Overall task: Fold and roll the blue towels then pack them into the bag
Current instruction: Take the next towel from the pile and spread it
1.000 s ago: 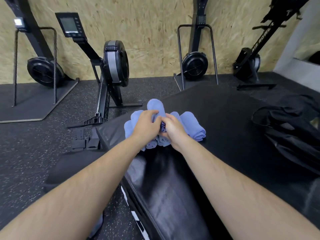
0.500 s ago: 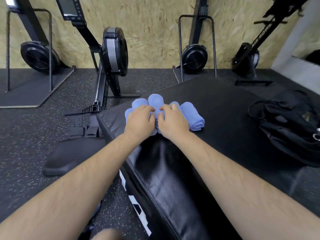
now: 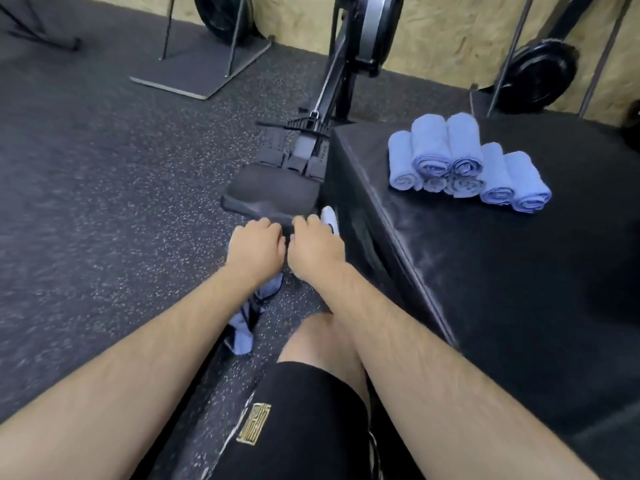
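Observation:
Several rolled blue towels [image 3: 446, 150] lie stacked in a small pile on the black padded box [image 3: 485, 271] at the upper right. Both hands hang side by side over the floor to the left of the box, well away from that pile. My left hand [image 3: 256, 251] and my right hand [image 3: 317, 247] have loosely curled fingers pointing down, and nothing shows in either. Loose blue towel cloth [image 3: 242, 334] lies on the floor, partly hidden under my left forearm. The bag is out of view.
A rowing machine [image 3: 332, 98] with a black seat pad [image 3: 273, 199] stands just beyond my hands. A white shoe tip [image 3: 328, 216] shows beside the box wall. My knee in black shorts [image 3: 304, 410] is at the bottom. Speckled rubber floor spreads to the left.
Both hands have let go of the rolled towel pile and moved down and left off the box toward the floor. My view has swung left and down, so the bag has left the frame.

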